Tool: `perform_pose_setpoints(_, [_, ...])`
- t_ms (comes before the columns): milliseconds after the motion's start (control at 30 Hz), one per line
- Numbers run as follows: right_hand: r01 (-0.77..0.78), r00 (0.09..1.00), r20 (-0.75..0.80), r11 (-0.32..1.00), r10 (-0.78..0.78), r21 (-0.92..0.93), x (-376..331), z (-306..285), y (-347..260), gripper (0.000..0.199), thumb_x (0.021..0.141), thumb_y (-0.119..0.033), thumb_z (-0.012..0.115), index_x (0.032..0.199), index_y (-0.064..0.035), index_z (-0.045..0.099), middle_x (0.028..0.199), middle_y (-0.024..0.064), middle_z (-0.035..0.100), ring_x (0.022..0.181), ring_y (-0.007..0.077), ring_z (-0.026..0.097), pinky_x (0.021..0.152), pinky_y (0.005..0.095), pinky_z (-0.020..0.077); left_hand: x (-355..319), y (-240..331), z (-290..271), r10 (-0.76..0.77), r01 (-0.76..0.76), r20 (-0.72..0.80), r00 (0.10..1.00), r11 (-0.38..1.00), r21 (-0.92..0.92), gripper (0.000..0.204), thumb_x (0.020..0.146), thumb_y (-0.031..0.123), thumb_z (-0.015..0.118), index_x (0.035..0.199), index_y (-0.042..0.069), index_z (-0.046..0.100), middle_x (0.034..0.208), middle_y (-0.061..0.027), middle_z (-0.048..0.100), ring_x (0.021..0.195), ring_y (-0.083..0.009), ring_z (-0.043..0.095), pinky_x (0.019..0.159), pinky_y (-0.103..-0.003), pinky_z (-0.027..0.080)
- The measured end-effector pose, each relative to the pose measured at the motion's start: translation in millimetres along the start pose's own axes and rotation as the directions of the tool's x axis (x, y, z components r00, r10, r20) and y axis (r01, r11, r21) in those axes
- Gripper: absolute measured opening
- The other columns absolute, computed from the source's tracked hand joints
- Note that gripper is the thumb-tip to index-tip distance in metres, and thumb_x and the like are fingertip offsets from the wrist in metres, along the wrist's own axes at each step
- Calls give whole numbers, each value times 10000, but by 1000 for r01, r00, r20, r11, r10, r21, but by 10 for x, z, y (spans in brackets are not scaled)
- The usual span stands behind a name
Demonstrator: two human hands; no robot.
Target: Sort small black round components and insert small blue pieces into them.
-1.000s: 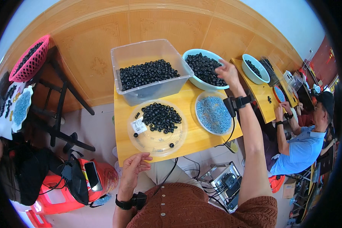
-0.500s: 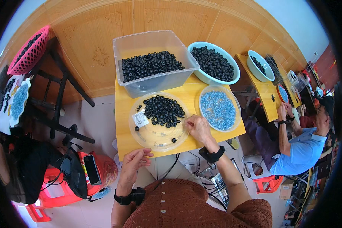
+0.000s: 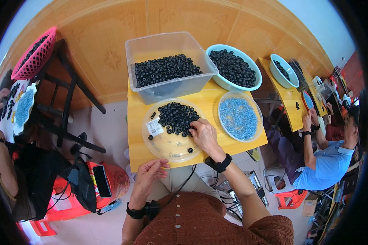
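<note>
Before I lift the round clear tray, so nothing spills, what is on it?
A pile of small black parts, a few loose ones and, at left, a white label. The right hand and the pile hide what lies beneath them.

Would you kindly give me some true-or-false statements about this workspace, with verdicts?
1. The right hand is at the black pieces on the round clear tray. True.
2. The left hand is inside the light-blue bowl. False: the left hand is near the table's front edge.
3. The rectangular bin holds black pieces. True.
4. The small blue pieces lie in that bin. False: the small blue pieces lie in a round dish.
</note>
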State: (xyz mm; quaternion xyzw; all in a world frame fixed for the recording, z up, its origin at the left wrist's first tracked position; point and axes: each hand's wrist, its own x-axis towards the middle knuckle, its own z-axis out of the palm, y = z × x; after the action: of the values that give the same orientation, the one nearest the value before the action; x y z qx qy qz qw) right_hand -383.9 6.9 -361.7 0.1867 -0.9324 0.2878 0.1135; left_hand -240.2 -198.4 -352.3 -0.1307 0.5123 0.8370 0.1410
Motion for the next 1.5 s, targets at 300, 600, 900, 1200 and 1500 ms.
perform_pose_setpoints(300, [-178,983,103,919,151,351,6,-39,45,253,661,46,638,894,-50,627,793,75,591,749,198,586,675,281,475,-22,26,48,-1,1,12,1000,1000,-8,287,905,213,476,1052,-15,570,917,-100,629,719,-104,595,671,-226,497])
perform_pose_setpoints(600, [-481,874,477,29,94,876,-149,-302,-194,242,753,24,626,990,-21,596,900,36,614,799,93,577,689,229,483,72,142,241,117,-119,26,993,992,49,235,869,143,528,1055,7,575,910,-77,629,737,-106,583,683,-232,486])
perform_pose_setpoints(900, [-584,809,584,-208,-71,784,-352,-337,-357,197,780,-8,614,973,-32,581,885,48,617,756,125,609,673,234,488,152,278,537,365,-372,70,928,917,141,318,779,-3,606,1095,12,565,986,-75,573,792,-104,564,700,-233,486])
perform_pose_setpoints(1200, [-694,720,692,70,58,716,-541,-308,-586,51,781,-93,639,801,-56,611,782,4,607,692,88,581,623,203,452,91,75,242,351,-366,109,930,910,194,228,757,-3,624,984,-5,600,930,-78,582,774,-110,566,659,-220,480])
perform_pose_setpoints(1500, [21,992,127,961,15,-277,-144,-338,112,72,639,-35,616,710,-24,619,754,114,519,782,286,528,648,382,451,106,88,177,202,-135,131,971,908,-398,141,795,42,598,927,-2,575,862,-106,618,694,-117,586,641,-232,494])
